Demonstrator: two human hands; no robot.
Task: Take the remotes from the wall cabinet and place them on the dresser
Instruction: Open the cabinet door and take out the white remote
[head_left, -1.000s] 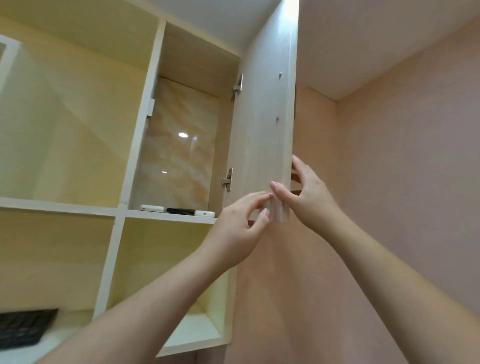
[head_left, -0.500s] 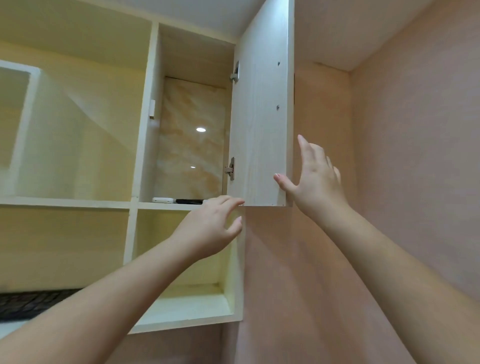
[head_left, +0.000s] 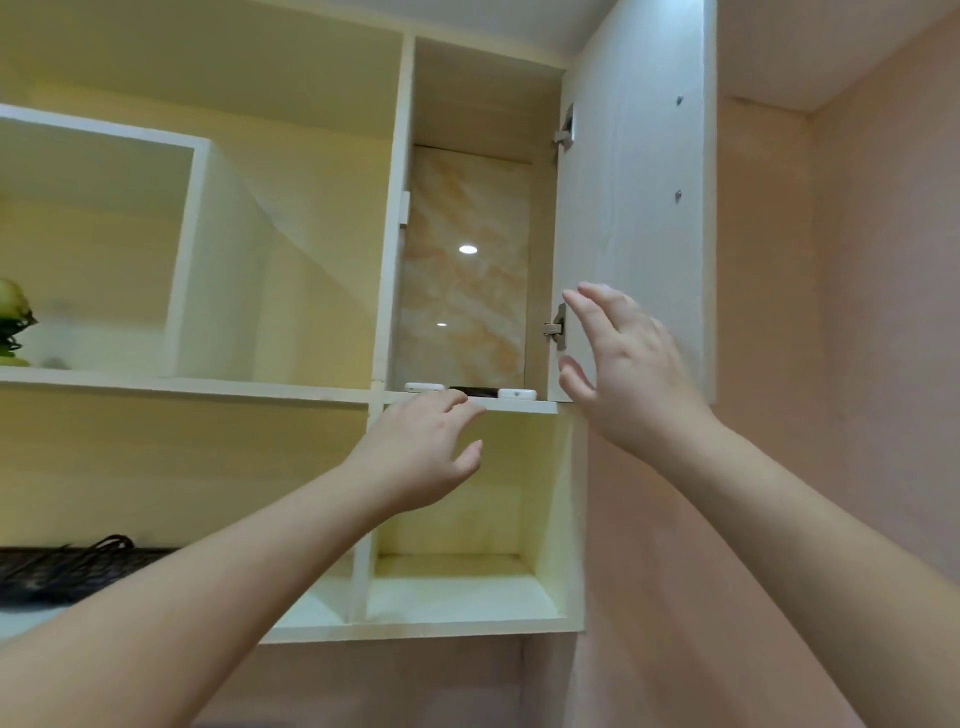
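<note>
At the far left edge of the wall cabinet (head_left: 387, 218) we see a green thing (head_left: 13, 322) cut off by the frame, and a dark object (head_left: 72, 571) below it too blurred to name. Our left hand (head_left: 421, 457) reaches up with loose fingers, grasping nothing, just under the shelf's front edge. There lie a white remote (head_left: 425, 387), a black remote (head_left: 470, 391) partly hidden by our fingertips, and another white remote (head_left: 517, 394); no writing is legible. Our right hand (head_left: 634, 369) is spread and empty before the open door (head_left: 634, 182).
</note>
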